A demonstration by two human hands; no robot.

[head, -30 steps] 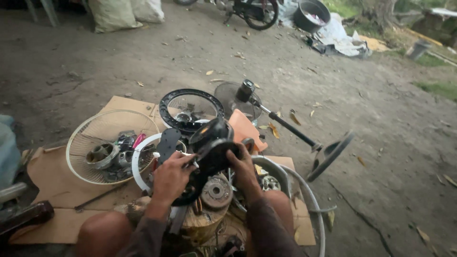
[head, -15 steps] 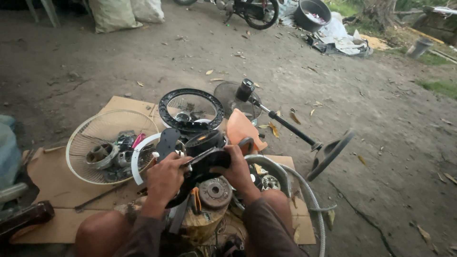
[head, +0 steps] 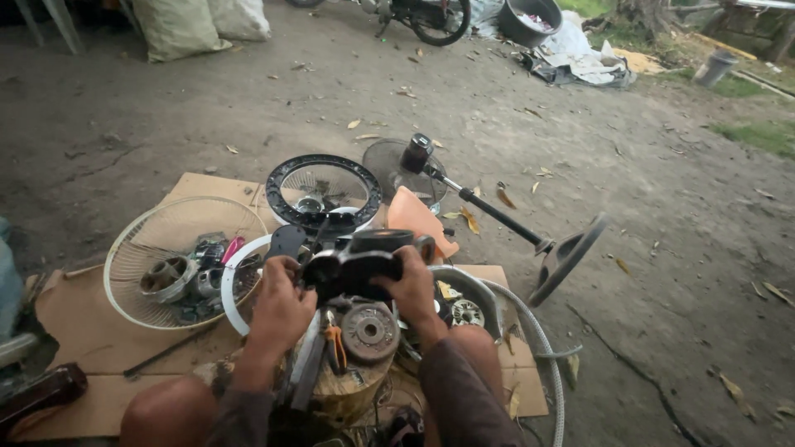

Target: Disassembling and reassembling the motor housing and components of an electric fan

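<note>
Fan motor housing [head: 364,263], black and bulky, sits between both hands just above a wooden stump [head: 348,389], at the near middle of the scene. It lies roughly crosswise, its long axis running left to right, with the rounded back end toward the right and slightly far; which end carries the shaft I cannot tell from here.

Around it, going down in size: the flattened cardboard [head: 91,331] spread on the dirt; the fan stand [head: 497,217] lying on the ground to the far right, pole slanting from far-left to near-right; a white wire guard [head: 178,257] to the left with metal parts piled in it; a black guard ring [head: 325,192] just beyond the housing; an orange plastic piece [head: 418,222]; a round rusty rotor [head: 368,331] on the stump; and orange-handled pliers [head: 335,348] beside it.

The left hand [head: 281,306] wraps the left end, fingers curled and pressed close. The right hand [head: 410,285] clasps the right side, fingers bent over the top.

To my eye, the grip would serve best kept low over the stump, both hands squeezing evenly so the housing cannot twist or drop onto the rotor.
</note>
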